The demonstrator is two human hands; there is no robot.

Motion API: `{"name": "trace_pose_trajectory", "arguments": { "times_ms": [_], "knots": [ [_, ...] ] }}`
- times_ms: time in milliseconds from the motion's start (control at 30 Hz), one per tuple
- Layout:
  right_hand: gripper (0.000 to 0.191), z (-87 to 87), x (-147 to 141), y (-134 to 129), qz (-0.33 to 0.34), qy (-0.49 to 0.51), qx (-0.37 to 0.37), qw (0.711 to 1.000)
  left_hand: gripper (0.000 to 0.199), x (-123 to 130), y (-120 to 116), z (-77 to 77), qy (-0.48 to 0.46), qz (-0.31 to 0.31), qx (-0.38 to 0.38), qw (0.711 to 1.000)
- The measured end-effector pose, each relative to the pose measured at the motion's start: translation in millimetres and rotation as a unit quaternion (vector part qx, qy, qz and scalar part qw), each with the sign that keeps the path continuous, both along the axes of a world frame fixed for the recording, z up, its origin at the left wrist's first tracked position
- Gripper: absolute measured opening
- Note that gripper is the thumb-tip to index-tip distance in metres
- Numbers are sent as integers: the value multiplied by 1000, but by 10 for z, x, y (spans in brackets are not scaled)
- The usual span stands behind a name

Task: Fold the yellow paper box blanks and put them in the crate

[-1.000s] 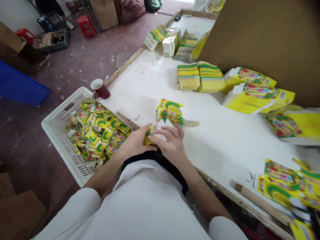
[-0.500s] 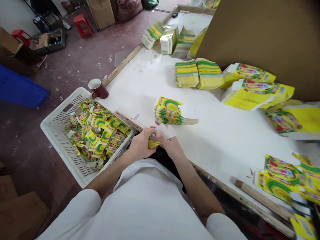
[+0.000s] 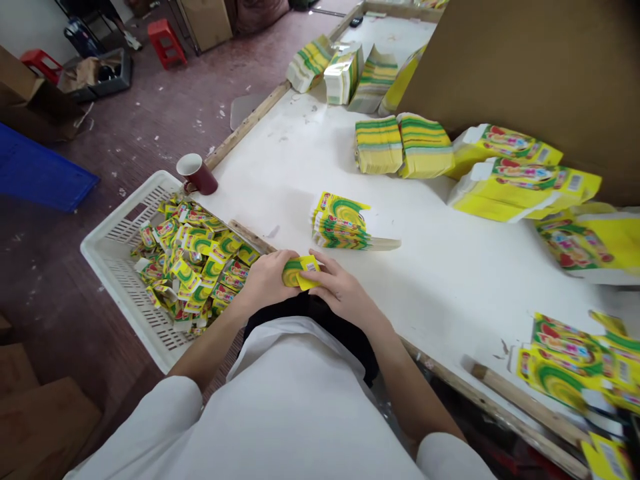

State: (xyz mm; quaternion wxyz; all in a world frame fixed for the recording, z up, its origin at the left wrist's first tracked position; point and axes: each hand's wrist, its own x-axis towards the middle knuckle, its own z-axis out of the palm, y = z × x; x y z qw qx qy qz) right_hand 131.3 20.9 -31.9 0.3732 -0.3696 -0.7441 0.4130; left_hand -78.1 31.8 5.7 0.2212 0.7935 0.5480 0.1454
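Observation:
Close to my body, just over the table's near edge, a small yellow and green carton is between my two hands. My left hand wraps round its left side, with the fingers closed on it. On the other side, my right hand grips the carton's end with its barcode flap, thumb and fingers pressed to it. Beyond my hands, a fanned stack of flat cartons lies on the white table. At my left stands a white plastic basket, holding many small cartons.
A dark red mug stands at the table's left corner, by the basket. Bundles of flat cartons line the back, before a large brown cardboard box. At right lie more cartons and a wooden strip.
The carton has turned: a white flap showed between my fingers, and now its yellow and green face and barcode flap show. My right hand has shifted slightly lower.

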Motion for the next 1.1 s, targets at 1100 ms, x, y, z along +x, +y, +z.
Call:
{"name": "trace_pose_trajectory", "arguments": {
  "times_ms": [1100],
  "knots": [
    [52,162,-433,-196,-81,164,-108,977,70,602,135,-109,-656,146,-99,734]
  ]
}}
